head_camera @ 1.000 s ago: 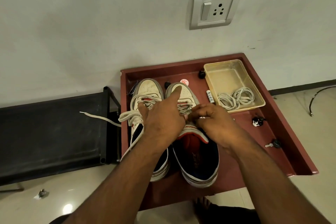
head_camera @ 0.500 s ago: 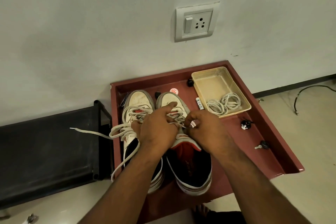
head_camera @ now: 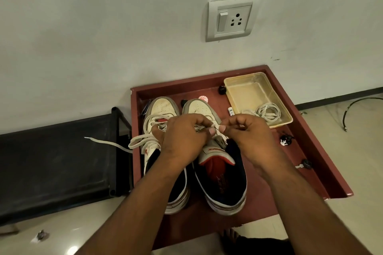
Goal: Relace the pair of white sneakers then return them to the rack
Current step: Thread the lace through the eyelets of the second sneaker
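Both hands have drawn slightly apart since a moment ago: the left hand point(head_camera: 182, 138) and right hand point(head_camera: 246, 136) each pinch a lace point(head_camera: 215, 127) over the right sneaker point(head_camera: 219, 172), thumbs nearly touching. That shoe stands beside the left sneaker point(head_camera: 161, 114), whose loose lace point(head_camera: 107, 143) trails over the black rack point(head_camera: 56, 159). Both shoes sit on a dark red tray point(head_camera: 323, 172) set against a white wall point(head_camera: 103, 27) with a switch socket point(head_camera: 232, 19). A clear container point(head_camera: 246, 89) on the tray holds a coiled cable point(head_camera: 267, 112).
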Action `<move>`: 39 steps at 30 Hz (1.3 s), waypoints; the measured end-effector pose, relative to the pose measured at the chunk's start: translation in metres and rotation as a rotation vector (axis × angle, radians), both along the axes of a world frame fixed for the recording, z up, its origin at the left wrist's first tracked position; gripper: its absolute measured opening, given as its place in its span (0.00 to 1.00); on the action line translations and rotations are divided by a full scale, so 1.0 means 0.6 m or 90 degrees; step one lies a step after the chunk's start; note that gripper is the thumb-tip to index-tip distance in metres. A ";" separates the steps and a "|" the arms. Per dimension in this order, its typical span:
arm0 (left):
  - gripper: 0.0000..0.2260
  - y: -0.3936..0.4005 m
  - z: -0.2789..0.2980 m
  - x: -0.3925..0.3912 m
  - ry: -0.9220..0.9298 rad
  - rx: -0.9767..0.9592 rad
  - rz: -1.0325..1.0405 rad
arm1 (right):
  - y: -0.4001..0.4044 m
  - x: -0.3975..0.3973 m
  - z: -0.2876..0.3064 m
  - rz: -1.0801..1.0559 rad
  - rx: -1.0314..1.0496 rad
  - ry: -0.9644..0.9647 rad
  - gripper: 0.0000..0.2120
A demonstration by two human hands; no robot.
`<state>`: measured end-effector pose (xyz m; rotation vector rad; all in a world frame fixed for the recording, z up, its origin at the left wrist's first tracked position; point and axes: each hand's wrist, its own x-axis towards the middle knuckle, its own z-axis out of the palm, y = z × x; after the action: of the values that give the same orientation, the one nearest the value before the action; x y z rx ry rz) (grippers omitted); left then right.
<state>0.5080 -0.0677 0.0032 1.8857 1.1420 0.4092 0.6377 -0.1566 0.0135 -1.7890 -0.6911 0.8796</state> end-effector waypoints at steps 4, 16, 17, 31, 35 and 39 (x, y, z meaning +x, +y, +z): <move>0.03 -0.003 0.042 -0.001 -0.197 -0.119 0.037 | -0.006 0.006 -0.010 0.099 -0.108 -0.046 0.15; 0.10 -0.018 0.025 0.011 0.227 0.169 -0.152 | -0.009 0.016 -0.008 -0.065 -0.139 0.123 0.13; 0.09 -0.019 0.025 0.012 0.225 0.169 -0.147 | -0.009 0.017 -0.008 -0.071 -0.143 0.131 0.13; 0.11 -0.031 0.014 0.023 0.323 0.238 -0.087 | -0.004 0.016 -0.009 -0.022 -0.163 0.118 0.11; 0.10 -0.033 0.013 0.019 0.284 0.219 -0.076 | -0.003 0.017 -0.009 -0.012 -0.174 0.121 0.09; 0.10 -0.035 0.015 0.021 0.272 0.193 -0.077 | -0.003 0.018 -0.008 -0.018 -0.176 0.117 0.11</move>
<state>0.5205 -0.0887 0.0124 2.3730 1.2838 0.1147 0.6484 -0.1582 0.0084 -1.9230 -0.4402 1.1481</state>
